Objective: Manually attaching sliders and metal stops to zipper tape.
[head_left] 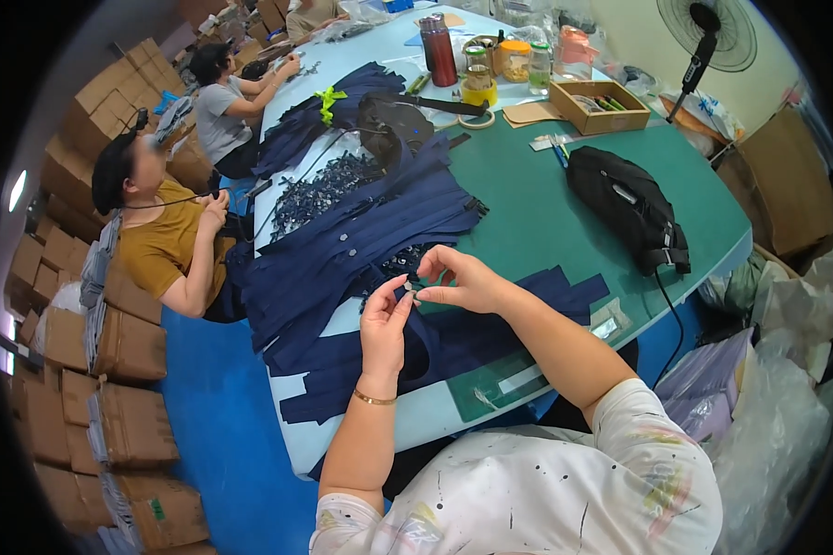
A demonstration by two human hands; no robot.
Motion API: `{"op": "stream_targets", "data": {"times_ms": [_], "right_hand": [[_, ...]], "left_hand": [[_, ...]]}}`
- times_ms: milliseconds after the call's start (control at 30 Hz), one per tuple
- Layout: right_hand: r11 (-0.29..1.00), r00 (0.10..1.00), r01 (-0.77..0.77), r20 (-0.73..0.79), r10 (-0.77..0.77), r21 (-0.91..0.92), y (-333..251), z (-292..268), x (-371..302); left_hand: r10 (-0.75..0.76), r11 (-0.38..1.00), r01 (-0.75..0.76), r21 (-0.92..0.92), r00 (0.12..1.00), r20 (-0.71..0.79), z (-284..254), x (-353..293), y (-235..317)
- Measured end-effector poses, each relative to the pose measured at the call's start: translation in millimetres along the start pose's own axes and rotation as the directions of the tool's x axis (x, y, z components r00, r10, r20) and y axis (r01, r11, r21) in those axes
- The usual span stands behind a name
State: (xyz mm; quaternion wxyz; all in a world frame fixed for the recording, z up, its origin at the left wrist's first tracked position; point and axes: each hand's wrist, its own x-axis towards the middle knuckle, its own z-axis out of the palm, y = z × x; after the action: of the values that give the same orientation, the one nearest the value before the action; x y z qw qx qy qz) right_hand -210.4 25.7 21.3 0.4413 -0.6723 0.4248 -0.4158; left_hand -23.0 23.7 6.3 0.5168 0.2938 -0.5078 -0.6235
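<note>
My left hand (pixel 384 324) is closed in a pinch, with a small pale grey piece (pixel 410 288) at the tips of thumb and forefinger. Close against it, my right hand (pixel 463 279) has its fingers curled and its thumb beside the same piece; what it grips is too small to make out. Both hands are above the table's near side, over long navy fabric strips (pixel 333 368). Just beyond them lies a wide layered stack of navy strips (pixel 342 242). A heap of small dark pieces with shiny bits (pixel 317 192) sits farther back.
A black bag (pixel 625 203) with a cable lies on the green mat (pixel 509 199). Behind it are a wooden box (pixel 600 109), jars, and a red flask (pixel 439 51). One co-worker (pixel 171 222) sits at the table's left side, another (pixel 227 106) beyond. Cartons (pixel 134 425) line the left; a fan (pixel 703 37) stands right.
</note>
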Motion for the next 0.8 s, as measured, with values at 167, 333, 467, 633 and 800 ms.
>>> {"op": "stream_targets", "data": {"times_ms": [167,333,467,633,800], "right_hand": [[0.908,0.994,-0.064,0.110,0.020,0.414,10.9,14.5,-2.1],[0.850,0.971,-0.195,0.220,0.097,0.489,11.5,20.3,1.9],[0.693,0.956,-0.293,0.211,0.204,0.659,6.7,19.1,2.4],[0.514,0.934,-0.336,0.209,0.290,0.789,-1.1,20.1,3.8],[0.681,0.894,-0.361,0.027,0.448,0.637,12.7,17.9,7.5]], "left_hand": [[0.033,0.999,-0.034,-0.029,0.998,-0.049,4.7,0.6,4.4],[0.051,0.996,-0.054,-0.075,0.998,-0.041,2.5,-2.3,9.9],[0.062,0.991,-0.069,-0.111,0.996,-0.068,-2.5,-0.7,9.8],[0.098,0.992,-0.094,-0.081,0.995,0.035,-3.5,-2.0,12.7],[0.133,0.961,-0.118,-0.250,0.990,0.042,-1.4,-4.1,24.1]]}}
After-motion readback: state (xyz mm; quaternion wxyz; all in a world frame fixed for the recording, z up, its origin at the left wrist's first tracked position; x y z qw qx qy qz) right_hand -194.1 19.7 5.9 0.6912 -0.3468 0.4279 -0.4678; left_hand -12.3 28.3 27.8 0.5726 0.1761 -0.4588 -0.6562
